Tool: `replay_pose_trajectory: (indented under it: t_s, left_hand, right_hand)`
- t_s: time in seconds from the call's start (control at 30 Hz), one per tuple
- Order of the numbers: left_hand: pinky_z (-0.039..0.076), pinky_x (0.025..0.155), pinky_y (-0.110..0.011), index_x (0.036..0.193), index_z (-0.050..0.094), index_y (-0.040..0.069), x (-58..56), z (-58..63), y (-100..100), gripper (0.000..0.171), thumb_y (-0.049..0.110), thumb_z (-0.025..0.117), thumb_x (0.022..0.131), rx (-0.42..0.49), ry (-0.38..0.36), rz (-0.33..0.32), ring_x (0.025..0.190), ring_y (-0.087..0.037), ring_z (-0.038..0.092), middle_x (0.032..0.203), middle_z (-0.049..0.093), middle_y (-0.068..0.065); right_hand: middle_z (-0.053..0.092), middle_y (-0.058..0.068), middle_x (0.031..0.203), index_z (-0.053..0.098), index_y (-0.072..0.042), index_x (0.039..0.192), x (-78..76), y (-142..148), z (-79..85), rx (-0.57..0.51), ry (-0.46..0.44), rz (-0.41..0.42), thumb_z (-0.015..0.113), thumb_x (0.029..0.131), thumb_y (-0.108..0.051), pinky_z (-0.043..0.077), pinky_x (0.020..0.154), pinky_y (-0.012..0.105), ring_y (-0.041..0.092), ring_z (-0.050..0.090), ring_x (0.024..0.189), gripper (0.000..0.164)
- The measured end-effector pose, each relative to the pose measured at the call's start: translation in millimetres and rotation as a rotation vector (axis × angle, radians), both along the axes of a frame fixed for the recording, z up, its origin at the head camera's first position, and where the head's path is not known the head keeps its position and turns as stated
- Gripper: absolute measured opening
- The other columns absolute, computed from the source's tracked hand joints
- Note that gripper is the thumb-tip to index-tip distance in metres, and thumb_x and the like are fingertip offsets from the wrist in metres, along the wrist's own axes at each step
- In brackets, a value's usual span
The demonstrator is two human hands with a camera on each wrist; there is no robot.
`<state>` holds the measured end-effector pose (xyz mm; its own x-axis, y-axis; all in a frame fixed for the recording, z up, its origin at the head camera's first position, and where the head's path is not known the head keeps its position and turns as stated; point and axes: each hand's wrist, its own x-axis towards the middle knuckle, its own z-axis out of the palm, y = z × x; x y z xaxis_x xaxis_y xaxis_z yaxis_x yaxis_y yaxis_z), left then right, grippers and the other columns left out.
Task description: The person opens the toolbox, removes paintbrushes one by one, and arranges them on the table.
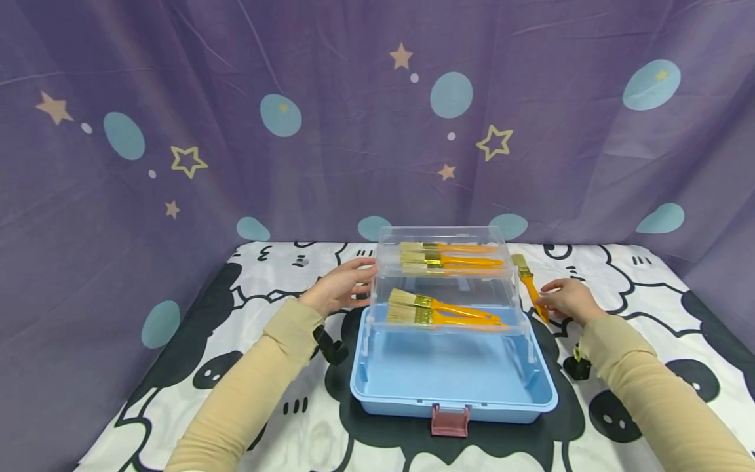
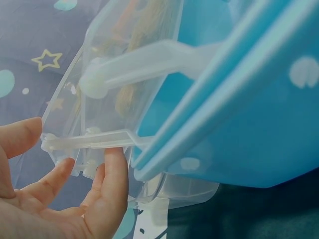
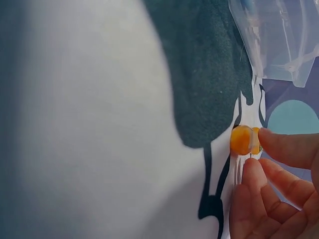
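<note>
My left hand [image 1: 342, 286] is at the left side of the raised clear trays [image 1: 382, 286] of a light blue storage box [image 1: 448, 367]. Up close in the left wrist view, loosely spread fingers [image 2: 115, 174] touch the box's white hinge arm [image 2: 94, 140] from below. To the right of the box, my right hand [image 1: 571, 301] pinches the yellow handle of a flat paintbrush [image 1: 527, 280] that lies on the cloth, bristles away from me. The handle's rounded end [image 3: 242, 140] shows by the thumb in the right wrist view.
Several matching paintbrushes [image 1: 451, 261] lie in the upper clear tray, and more brushes [image 1: 448, 311] in the lower one. A pink latch [image 1: 450, 421] hangs at the box's front. Sheep-patterned cloth [image 1: 312, 432] covers the table; a purple curtain [image 1: 330, 177] hangs behind.
</note>
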<state>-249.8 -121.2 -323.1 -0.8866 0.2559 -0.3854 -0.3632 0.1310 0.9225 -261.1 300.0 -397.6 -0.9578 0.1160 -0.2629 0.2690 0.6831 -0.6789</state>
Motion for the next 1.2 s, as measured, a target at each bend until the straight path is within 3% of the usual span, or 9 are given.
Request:
replay_pose_trajectory:
  t_s: [0.23, 0.53, 0.83, 1.03, 1.2]
  left_hand:
    - [0.044, 0.097, -0.044, 0.148, 0.030, 0.018, -1.5, -1.3, -0.2, 0.053, 0.029, 0.049, 0.100, -0.011, 0.007, 0.000, 0.127, -0.031, 0.039, 0.143, 0.039, -0.012]
    - [0.045, 0.096, -0.043, 0.147, 0.033, 0.019, -1.5, -1.2, 0.3, 0.051, 0.029, 0.049, 0.100, -0.010, 0.003, 0.003, 0.124, -0.030, 0.041, 0.138, 0.042, -0.010]
    - [0.044, 0.098, -0.044, 0.148, 0.031, 0.018, -0.5, -1.8, -0.2, 0.052, 0.029, 0.049, 0.100, -0.008, 0.004, -0.010, 0.125, -0.030, 0.040, 0.143, 0.038, -0.011]
    - [0.042, 0.101, -0.045, 0.146, 0.033, 0.021, -2.9, -3.1, -0.6, 0.049, 0.028, 0.049, 0.100, -0.007, -0.012, 0.000, 0.123, -0.029, 0.040, 0.147, 0.033, -0.012]
    - [0.041, 0.102, -0.046, 0.147, 0.032, 0.021, -4.8, -3.6, -0.8, 0.050, 0.028, 0.049, 0.100, -0.003, -0.013, -0.001, 0.124, -0.030, 0.040, 0.146, 0.034, -0.011]
  right_hand:
    - [0.067, 0.018, 0.090, 0.053, 0.014, 0.121, 0.5, 1.7, 2.6, 0.010, 0.026, 0.020, 0.066, 0.084, -0.017, 0.054, 0.060, 0.025, 0.007, 0.061, 0.064, 0.049]
    - [0.056, 0.031, 0.114, 0.053, 0.013, 0.121, 2.6, 0.8, 9.2, 0.030, 0.074, 0.062, 0.066, 0.086, -0.019, 0.054, 0.065, 0.026, 0.009, 0.061, 0.071, 0.049]
    - [0.063, 0.024, 0.108, 0.048, 0.012, 0.129, 3.1, 2.1, 16.9, -0.072, 0.048, 0.066, 0.065, 0.089, -0.022, 0.055, 0.069, 0.026, 0.008, 0.061, 0.076, 0.055]
    - [0.047, 0.029, 0.134, 0.042, 0.008, 0.136, 2.7, 2.7, 25.5, -0.147, -0.012, 0.086, 0.060, 0.093, -0.029, 0.054, 0.085, 0.033, 0.022, 0.061, 0.101, 0.060]
    - [0.039, 0.029, 0.142, 0.037, 0.006, 0.140, 3.9, 4.4, 28.6, -0.191, -0.032, 0.104, 0.057, 0.095, -0.031, 0.053, 0.089, 0.031, 0.028, 0.055, 0.114, 0.062]
